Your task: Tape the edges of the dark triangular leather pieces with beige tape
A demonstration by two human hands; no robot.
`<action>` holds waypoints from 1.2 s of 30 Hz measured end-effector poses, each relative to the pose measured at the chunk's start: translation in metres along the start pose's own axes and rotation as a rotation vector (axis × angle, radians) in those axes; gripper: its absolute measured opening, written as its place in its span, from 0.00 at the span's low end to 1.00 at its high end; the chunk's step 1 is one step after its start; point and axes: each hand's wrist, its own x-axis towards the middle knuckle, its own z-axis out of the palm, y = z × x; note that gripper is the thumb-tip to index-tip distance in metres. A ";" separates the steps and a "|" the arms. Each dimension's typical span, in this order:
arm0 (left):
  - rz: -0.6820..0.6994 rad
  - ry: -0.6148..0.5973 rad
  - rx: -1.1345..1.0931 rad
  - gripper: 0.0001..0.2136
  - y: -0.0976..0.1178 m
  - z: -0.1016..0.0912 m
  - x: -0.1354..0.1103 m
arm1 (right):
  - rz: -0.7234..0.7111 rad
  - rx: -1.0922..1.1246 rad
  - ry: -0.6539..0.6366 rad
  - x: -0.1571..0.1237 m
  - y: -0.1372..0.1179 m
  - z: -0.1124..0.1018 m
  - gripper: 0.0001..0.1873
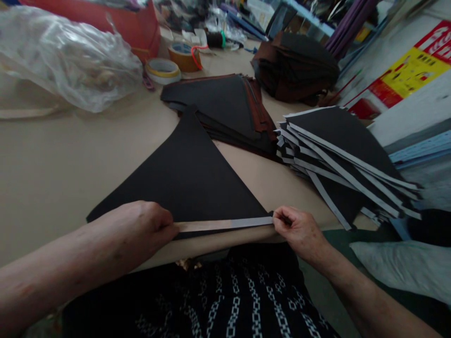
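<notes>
Near table (52, 178) edge: my left hand (141, 227) and right hand (299, 231) each pinch an end of the strip (225, 224), tape I think, best held taut and flush along the black triangle (190, 178) on its near side.

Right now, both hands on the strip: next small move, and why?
Probably press the strip flat along the near edge of the black triangle. The left hand and right hand hold it stretched there, and the stacked pieces carry grey strips along their edges.
</notes>
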 end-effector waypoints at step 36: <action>0.066 0.083 -0.111 0.17 -0.008 0.012 -0.009 | -0.383 -0.008 -0.429 0.037 -0.050 0.026 0.07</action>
